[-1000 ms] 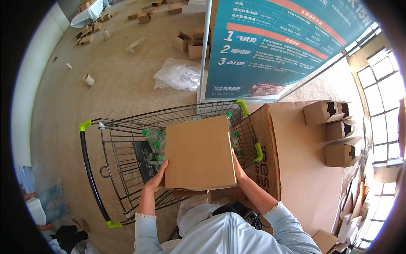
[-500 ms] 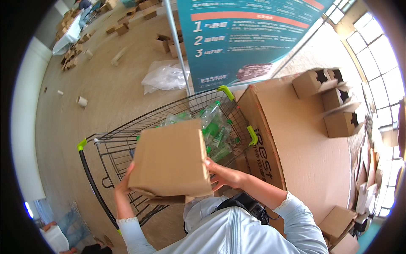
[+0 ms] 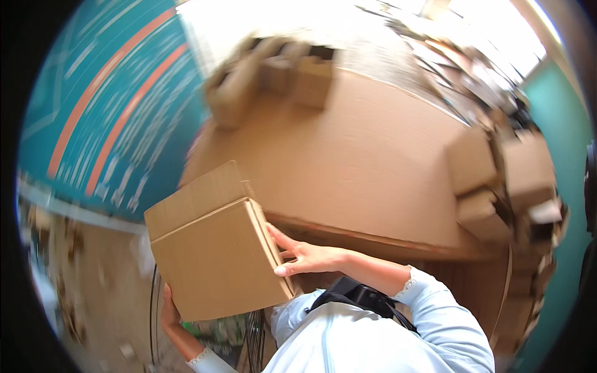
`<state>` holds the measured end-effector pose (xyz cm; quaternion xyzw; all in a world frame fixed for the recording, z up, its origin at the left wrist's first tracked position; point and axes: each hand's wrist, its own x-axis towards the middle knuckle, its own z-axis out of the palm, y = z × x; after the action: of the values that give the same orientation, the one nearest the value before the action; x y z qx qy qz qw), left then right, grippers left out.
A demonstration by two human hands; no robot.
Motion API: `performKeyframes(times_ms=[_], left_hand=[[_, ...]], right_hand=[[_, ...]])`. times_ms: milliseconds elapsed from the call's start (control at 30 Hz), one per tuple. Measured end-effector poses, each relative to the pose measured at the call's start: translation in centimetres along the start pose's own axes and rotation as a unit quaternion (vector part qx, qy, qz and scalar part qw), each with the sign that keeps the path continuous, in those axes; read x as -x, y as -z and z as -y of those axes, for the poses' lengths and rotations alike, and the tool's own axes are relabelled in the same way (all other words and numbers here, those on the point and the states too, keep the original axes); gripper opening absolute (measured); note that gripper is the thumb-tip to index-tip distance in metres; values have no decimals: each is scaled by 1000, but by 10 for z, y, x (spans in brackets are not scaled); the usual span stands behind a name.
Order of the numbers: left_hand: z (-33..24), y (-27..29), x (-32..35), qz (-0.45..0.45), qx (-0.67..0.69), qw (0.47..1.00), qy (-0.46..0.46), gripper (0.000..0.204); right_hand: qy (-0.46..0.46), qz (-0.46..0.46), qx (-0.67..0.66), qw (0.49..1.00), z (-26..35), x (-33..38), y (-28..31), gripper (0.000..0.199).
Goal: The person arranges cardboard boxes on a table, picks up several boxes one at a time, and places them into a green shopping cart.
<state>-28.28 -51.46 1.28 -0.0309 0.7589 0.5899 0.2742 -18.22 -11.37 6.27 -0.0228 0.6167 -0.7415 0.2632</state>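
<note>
Between my two hands a brown cardboard box is held up in front of me, tilted, with a flap standing out at its far side. My left hand grips the lower left edge, its fingers mostly hidden by the box. On the right side, my right hand presses its thumb and fingers against the edge. Beyond the box lies a large carton with a broad flat top. Partly covered below my left hand is a wire cart with green and clear plastic bottles in it.
Several small open boxes stand blurred on the carton's far left end. More boxes are piled at the right, by a teal wall. A teal banner rises at the left. Flattened cardboard lies at the far right.
My view has swung right, from the cart toward the large carton. Both hands have carried the box along, and its flap now stands out at the far side.
</note>
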Motion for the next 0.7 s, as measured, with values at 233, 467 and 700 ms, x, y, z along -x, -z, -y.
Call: performKeyframes(times_ms=[233, 467, 700], left_hand=[[-74, -214, -99, 241, 50, 954, -172, 68], [-89, -458, -134, 318, 59, 931, -172, 65], [-164, -599, -54, 405, 12, 868, -287, 69]], right_hand=[[123, -275, 12, 953, -15, 182, 76, 132], [224, -502, -1, 836, -76, 330, 136, 126], [321, -642, 122, 685, -61, 420, 183, 127]])
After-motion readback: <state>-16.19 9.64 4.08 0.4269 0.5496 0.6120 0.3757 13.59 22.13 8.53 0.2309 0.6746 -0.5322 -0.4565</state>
